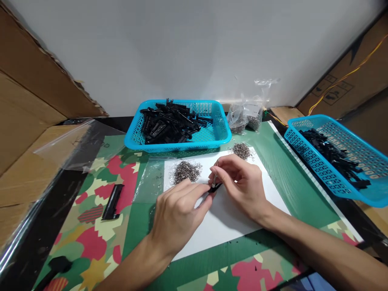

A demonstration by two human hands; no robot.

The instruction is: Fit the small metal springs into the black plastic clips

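My left hand [180, 206] is closed, its fingertips pinching a small black plastic part [214, 188] over the white sheet. My right hand [242, 186] is closed round a slim metal tool [215, 173], held upright with its lower end at the black part. The fingers partly hide both, and I cannot tell the tool's exact kind. Just beyond my left hand is a pile of tiny metal pieces [185, 171], and a second pile of metal pieces [241, 151] lies past my right hand. Both piles rest on or by the white sheet [242, 220].
A blue basket [178, 146] of black plastic parts stands at the back; another blue basket [327, 178] is at the right. Clear bags [253, 117] of metal pieces lean by the wall. A long black part [112, 202] lies left, with a black-headed tool [59, 264] nearer me.
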